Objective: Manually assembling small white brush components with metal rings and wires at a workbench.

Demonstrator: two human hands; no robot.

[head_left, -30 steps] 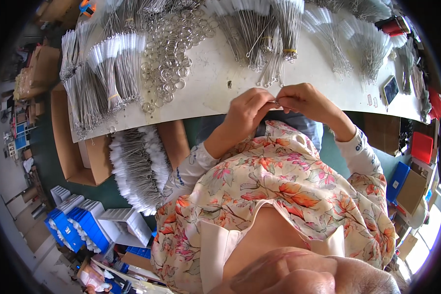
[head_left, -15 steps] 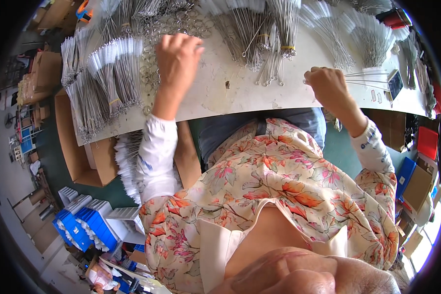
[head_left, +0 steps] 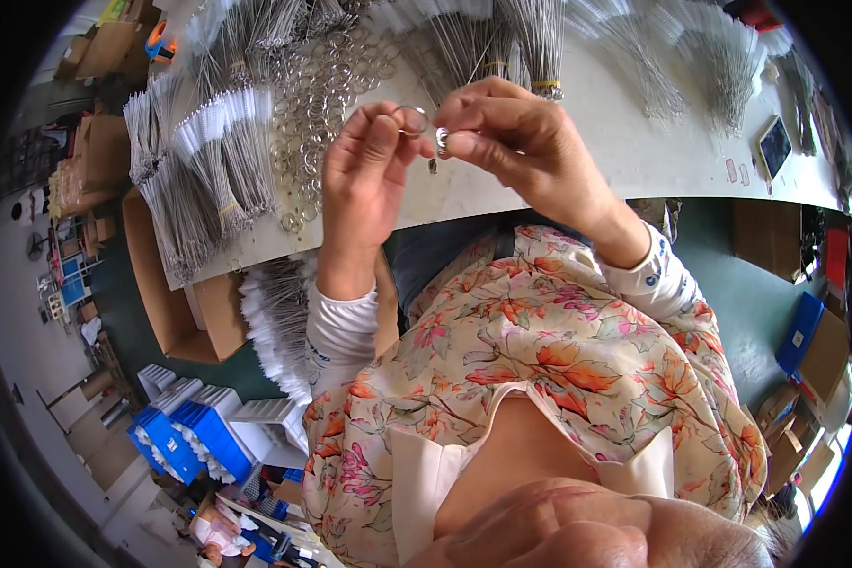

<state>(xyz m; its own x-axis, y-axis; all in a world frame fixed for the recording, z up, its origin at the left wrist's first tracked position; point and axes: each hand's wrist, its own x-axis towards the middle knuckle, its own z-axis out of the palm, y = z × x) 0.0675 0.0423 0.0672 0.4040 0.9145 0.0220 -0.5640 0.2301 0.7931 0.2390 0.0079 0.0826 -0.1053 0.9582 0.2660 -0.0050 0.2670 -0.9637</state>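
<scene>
Over the front of the white table (head_left: 625, 161), my two hands are close together. My left hand (head_left: 367, 156) pinches a thin metal ring (head_left: 413, 119) between thumb and fingers. Just to its right, my right hand (head_left: 521, 142) holds a small stack of shiny wire loops (head_left: 442, 142) at its fingertips. These look like the looped ends of wire brushes; their stems are hidden by the hand. The ring and the loops appear slightly apart. A spread of loose metal rings (head_left: 336, 76) lies beyond my left hand.
Bundled wire brushes (head_left: 225, 161) cover the table's left, with more bundles (head_left: 544, 47) at the back and right. A dark-screened phone-like device (head_left: 775, 147) lies at right. Below the left edge stand a cardboard box (head_left: 220, 312) and blue bins (head_left: 166, 443).
My left hand has come back from the loose rings with one ring. My right hand has moved left to meet it, and the wire stems that stuck out behind it no longer show.
</scene>
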